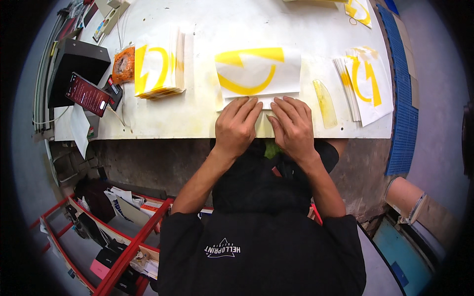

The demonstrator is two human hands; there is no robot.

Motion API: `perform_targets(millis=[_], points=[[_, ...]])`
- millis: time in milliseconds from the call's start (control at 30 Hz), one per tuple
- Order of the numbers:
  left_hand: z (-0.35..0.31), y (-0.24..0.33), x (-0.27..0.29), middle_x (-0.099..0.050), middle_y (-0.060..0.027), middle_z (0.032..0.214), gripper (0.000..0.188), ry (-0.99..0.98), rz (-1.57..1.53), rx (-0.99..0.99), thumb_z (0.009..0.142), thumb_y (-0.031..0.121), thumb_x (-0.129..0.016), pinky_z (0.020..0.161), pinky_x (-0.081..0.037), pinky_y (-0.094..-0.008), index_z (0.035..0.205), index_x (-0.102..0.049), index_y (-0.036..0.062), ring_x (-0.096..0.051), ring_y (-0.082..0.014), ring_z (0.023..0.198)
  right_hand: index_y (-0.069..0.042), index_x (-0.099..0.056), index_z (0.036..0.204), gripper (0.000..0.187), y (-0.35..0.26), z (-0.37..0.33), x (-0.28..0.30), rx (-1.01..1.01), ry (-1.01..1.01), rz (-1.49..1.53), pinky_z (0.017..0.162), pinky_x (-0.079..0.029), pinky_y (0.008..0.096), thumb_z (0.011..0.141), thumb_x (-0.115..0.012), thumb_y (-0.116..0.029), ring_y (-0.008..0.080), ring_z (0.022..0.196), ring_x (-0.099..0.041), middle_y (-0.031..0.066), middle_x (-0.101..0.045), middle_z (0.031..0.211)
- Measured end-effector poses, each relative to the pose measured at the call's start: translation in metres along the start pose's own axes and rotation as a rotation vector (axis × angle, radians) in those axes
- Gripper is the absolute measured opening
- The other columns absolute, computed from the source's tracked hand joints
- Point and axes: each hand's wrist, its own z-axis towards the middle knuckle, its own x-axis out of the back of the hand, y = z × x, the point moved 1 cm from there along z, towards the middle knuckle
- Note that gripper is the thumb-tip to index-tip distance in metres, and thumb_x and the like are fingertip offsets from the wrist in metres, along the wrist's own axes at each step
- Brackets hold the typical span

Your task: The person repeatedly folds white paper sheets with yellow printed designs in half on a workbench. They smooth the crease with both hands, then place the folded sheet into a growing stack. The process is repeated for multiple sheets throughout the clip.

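In front of me on the white table lies a white paper bag (256, 74) with a yellow print. A strip along its near edge is folded over. The fingers of my left hand (236, 123) are bent and pressed together on the left part of that fold. On its right part lie the fingers of my right hand (292, 123), bent the same way, the thumb lower down. A small gap separates the two hands. To the right of the bag rests a flat, yellow-stained curved tool (325, 104).
A thick stack of printed bags (157, 66) stands left, beside an orange packet (123, 65). Another fanned stack (365, 86) lies right. A phone (89, 93) leans by a black box (76, 66). Below left is a red rack (133, 246); a blue mat (401, 108) hangs right.
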Motion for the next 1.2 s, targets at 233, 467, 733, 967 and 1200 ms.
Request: perform_targets(millis=[233,467,733,967,1200], points=[[-0.04,-0.014,0.03,-0.05,-0.0152,0.158,0.06,-0.262,0.082,0.075,0.095,0.03,-0.071,0.123,-0.03,-0.0561,0.149,-0.056,0.0081,-0.045,-0.0369,0.147,-0.005,-0.075,0.116,0.029,0.002,-0.019,-0.003,0.032,-0.092,-0.145,0.116,-0.034,0.0518,0.091,-0.074,-0.019,0.0274,0.127,-0.061,0.0082,-0.07,0.129],[-0.051,-0.023,0.043,-0.043,-0.0157,0.163,0.068,-0.264,0.172,0.137,0.095,0.043,-0.071,0.125,-0.02,-0.0619,0.152,-0.054,0.0111,-0.035,-0.0391,0.153,-0.013,-0.07,0.132,0.04,-0.017,-0.012,-0.021,0.055,-0.256,-0.091,0.123,-0.028,0.056,0.097,-0.069,-0.031,0.0302,0.145,-0.048,0.0099,-0.059,0.149],[-0.067,-0.031,0.044,-0.044,-0.0253,0.16,0.073,0.019,0.021,0.195,0.093,0.047,-0.073,0.123,-0.023,-0.0613,0.149,-0.055,0.0041,-0.036,-0.0416,0.152,-0.011,-0.069,0.134,0.041,-0.021,-0.011,-0.019,0.048,-0.275,-0.09,0.123,-0.028,0.0545,0.096,-0.07,-0.026,0.0321,0.146,-0.046,0.0105,-0.058,0.15],[-0.055,0.0,0.02,-0.045,-0.0188,0.161,0.059,-0.174,0.086,0.183,0.096,0.043,-0.068,0.123,-0.018,-0.066,0.143,-0.062,0.0083,-0.032,-0.0432,0.153,-0.004,-0.068,0.132,0.042,-0.03,-0.006,-0.018,0.177,-0.143,0.077,0.121,-0.03,0.0602,0.094,-0.069,-0.022,0.0349,0.143,-0.048,0.0151,-0.058,0.148],[-0.053,0.013,0.01,-0.047,-0.0147,0.16,0.057,-0.12,0.051,0.212,0.094,0.041,-0.072,0.122,-0.018,-0.067,0.144,-0.063,0.0152,-0.032,-0.0427,0.153,-0.008,-0.053,0.151,0.057,-0.003,0.06,-0.035,0.15,-0.369,-0.245,0.126,-0.02,0.06,0.104,-0.056,-0.041,0.0338,0.153,-0.034,0.0106,-0.045,0.161]])
